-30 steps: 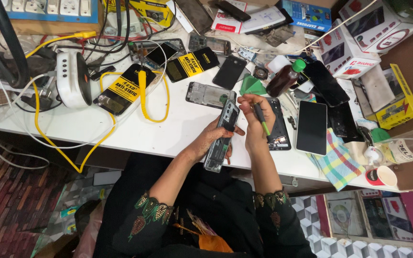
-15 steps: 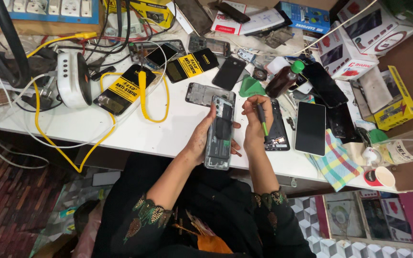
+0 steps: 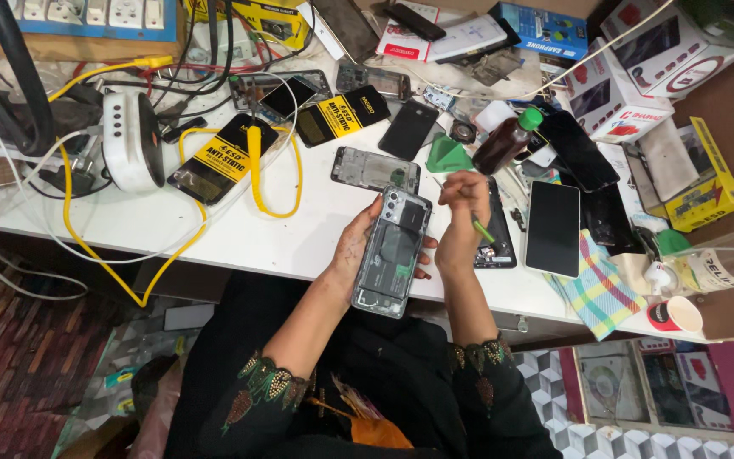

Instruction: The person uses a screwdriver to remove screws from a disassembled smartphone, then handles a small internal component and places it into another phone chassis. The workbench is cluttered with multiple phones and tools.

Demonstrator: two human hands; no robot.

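Here the white table (image 3: 239,229) carries scattered phone parts, while the left hand (image 3: 358,246) cups an opened phone (image 3: 392,252) from beneath, its grip closed around the glossy, rectangular grey chassis. It sits more upright than half a second ago. The right hand (image 3: 460,225) pinches a thin green tool (image 3: 477,225) just beside it.

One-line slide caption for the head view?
Left hand holds an opened phone above the white table; right hand grips a green-tipped tool.
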